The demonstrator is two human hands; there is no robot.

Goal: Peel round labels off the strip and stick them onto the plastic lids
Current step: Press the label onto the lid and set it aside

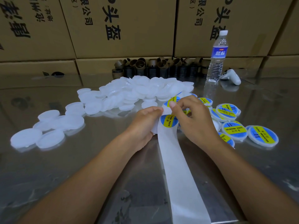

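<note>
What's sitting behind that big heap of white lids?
A cluster of brown cardboard tubes, with big cartons stacked behind them. The lids cover the foot of the nearest tubes.

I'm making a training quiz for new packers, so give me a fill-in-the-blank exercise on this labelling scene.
The right hand pinches a round label coloured blue and ____.
The left hand grips the paper strip, whose colour is ____.
Labelled lids lie on the person's ____ side.
The water bottle stands ____ on the table.
Missing words: yellow; white; right; upright.
</note>
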